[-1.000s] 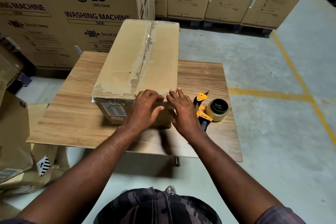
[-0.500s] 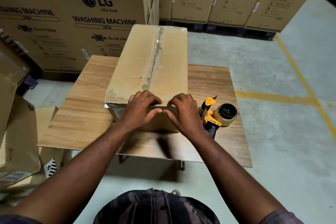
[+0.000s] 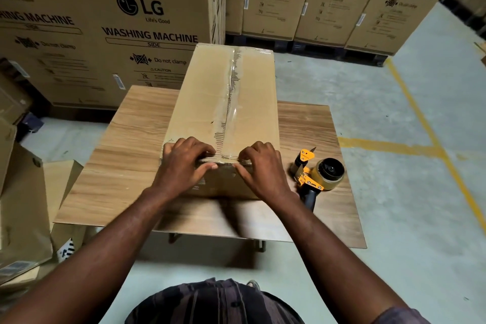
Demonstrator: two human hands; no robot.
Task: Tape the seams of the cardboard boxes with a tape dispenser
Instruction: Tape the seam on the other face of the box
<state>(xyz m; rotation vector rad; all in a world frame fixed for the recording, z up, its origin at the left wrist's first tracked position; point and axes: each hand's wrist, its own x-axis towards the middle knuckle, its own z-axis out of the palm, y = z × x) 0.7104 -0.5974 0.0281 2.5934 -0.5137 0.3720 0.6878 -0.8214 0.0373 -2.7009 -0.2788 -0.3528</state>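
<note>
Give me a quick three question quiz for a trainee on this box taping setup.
1. True or false: the tape dispenser lies untouched on the table.
2. Clear tape on the box runs: A along the top's middle seam; B around its sides; C nowhere.
3. Fill in: the dispenser lies on the person's ___ of the box.
Key: 1 true; 2 A; 3 right.
</note>
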